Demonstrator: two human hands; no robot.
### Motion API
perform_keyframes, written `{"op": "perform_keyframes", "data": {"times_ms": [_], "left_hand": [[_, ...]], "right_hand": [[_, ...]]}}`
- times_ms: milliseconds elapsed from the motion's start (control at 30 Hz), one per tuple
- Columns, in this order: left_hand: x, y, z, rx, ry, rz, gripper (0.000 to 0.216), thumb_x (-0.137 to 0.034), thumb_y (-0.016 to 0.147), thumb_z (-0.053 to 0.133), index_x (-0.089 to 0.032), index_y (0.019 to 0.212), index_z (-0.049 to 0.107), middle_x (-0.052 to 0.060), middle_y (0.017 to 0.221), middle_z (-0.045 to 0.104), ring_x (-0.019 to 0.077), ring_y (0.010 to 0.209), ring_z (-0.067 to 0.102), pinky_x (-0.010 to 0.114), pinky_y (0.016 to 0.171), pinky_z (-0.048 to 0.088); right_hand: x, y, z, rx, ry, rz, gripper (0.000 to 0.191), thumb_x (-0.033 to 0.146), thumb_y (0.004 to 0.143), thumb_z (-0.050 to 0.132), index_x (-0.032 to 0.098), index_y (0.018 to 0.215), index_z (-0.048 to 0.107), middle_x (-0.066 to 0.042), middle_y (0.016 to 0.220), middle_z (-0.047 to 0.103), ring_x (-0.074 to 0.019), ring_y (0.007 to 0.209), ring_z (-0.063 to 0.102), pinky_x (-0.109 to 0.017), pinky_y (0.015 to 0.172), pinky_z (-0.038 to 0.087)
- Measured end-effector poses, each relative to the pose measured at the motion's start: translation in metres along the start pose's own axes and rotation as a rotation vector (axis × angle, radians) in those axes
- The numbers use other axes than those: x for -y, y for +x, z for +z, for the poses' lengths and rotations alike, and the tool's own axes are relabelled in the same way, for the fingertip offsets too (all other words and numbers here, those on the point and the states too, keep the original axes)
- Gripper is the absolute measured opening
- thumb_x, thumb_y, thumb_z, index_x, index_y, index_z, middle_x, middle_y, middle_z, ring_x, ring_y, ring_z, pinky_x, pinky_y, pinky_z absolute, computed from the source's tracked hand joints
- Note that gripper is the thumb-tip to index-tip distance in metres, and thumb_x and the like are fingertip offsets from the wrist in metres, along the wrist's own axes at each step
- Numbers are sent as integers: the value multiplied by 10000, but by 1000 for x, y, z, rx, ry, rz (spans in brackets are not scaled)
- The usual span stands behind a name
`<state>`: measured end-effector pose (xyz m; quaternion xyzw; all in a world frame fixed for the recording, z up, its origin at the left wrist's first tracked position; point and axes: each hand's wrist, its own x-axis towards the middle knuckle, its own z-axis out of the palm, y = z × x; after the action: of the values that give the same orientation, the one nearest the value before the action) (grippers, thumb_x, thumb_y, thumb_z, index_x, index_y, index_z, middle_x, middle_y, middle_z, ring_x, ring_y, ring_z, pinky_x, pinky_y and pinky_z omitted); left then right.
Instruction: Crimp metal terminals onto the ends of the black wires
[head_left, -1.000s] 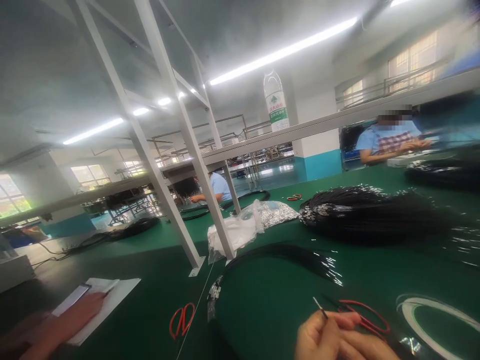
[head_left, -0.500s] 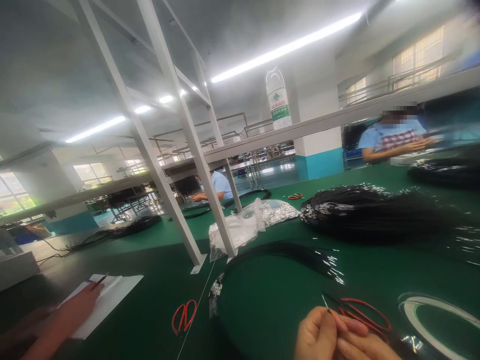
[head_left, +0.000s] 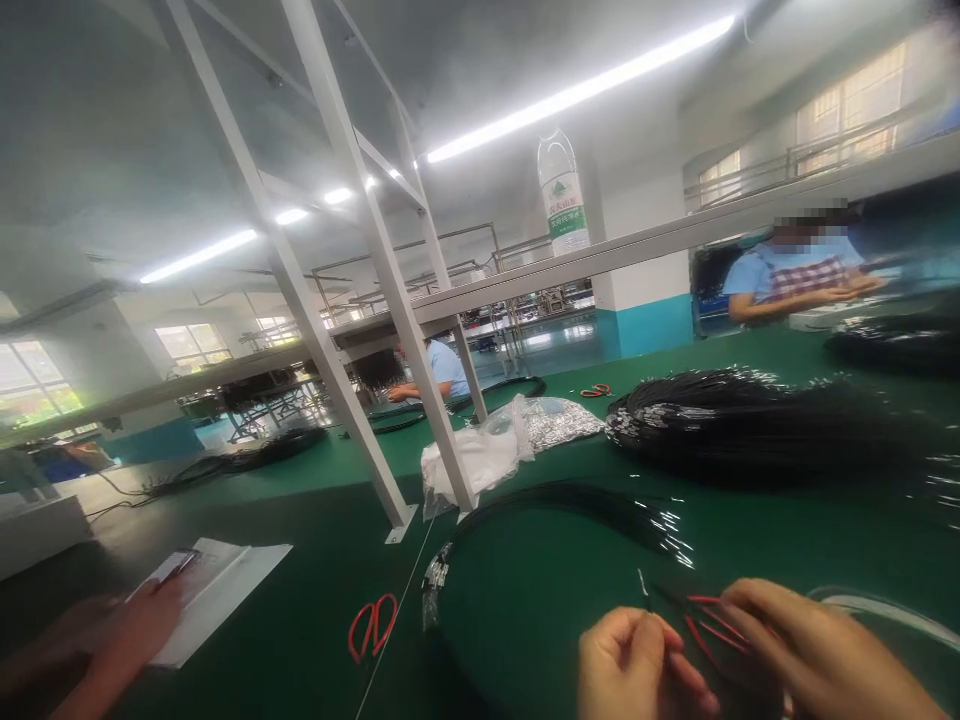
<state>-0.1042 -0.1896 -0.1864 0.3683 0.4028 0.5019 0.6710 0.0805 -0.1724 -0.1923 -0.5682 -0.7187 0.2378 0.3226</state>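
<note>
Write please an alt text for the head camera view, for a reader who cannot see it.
Two bare hands, the left hand and the right hand, pinch thin black and red wires over a green table. Red scissors lie to the left, bundles of black cables behind. Another person's hand rests on white paper.

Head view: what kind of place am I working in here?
Most likely a wire-harness assembly floor in a factory: long green benches under white frames, big bundles of black wires with metal ends, a bag of terminals, and other workers at neighbouring benches.
</note>
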Motion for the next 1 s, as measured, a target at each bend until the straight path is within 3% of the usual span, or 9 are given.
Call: {"op": "perform_keyframes", "data": {"times_ms": [100, 200, 333, 633, 800, 900, 1000], "left_hand": [[-2, 0, 0, 7, 38, -5, 645, -746, 467, 724, -150, 661, 574, -30, 455, 563, 87, 364, 496, 212, 400, 360], [1, 4, -6, 39, 32, 44, 627, -725, 538, 711, -142, 731, 586, -49, 463, 557, 49, 333, 417, 200, 386, 339], [7, 8, -10, 83, -5, 42, 610, -665, 557, 751, -116, 783, 613, -12, 533, 618, 46, 365, 429, 209, 421, 350], [2, 6, -13, 93, 29, -24, 588, -656, 554, 760, -123, 744, 599, 5, 530, 632, 44, 361, 410, 218, 429, 320], [3, 9, -16, 77, 55, 11, 605, -668, 556, 750, -130, 774, 580, 7, 511, 641, 27, 331, 359, 200, 387, 255], [0, 9, -17, 25, 112, 61, 620, -694, 548, 732, -131, 751, 572, 17, 521, 647, 26, 329, 363, 196, 378, 244], [-5, 8, -18, -47, 188, 112, 647, -726, 542, 704, -125, 743, 576, 31, 540, 655, 29, 336, 371, 202, 376, 246]], "right_hand": [[-16, 6, -5, 66, -246, 107, 338, 328, 875, 320, 236, 811, 639, -67, 812, 728, -246, 693, 692, -356, 628, 493], [-21, 8, -4, 124, -383, 108, 238, 223, 850, 414, 218, 771, 639, -82, 818, 722, -257, 738, 699, -347, 631, 478], [-21, 10, 4, 113, -450, 81, 184, 152, 797, 499, 187, 764, 677, -119, 852, 707, -286, 730, 705, -345, 599, 454], [-27, 23, 24, 24, -460, 13, 257, 109, 789, 461, 170, 692, 691, -179, 781, 738, -367, 689, 718, -335, 517, 390], [-22, 19, 5, -65, -254, 36, 256, 297, 857, 381, 236, 749, 605, -87, 697, 756, -280, 632, 709, -329, 530, 470], [-9, 12, -8, -126, 155, 16, 327, 468, 848, 425, 229, 920, 636, -70, 828, 767, -241, 701, 707, -295, 593, 532], [5, 2, -6, -99, 582, 64, 405, 574, 734, 617, 211, 897, 692, -38, 695, 728, -222, 615, 661, -281, 546, 523]]}}
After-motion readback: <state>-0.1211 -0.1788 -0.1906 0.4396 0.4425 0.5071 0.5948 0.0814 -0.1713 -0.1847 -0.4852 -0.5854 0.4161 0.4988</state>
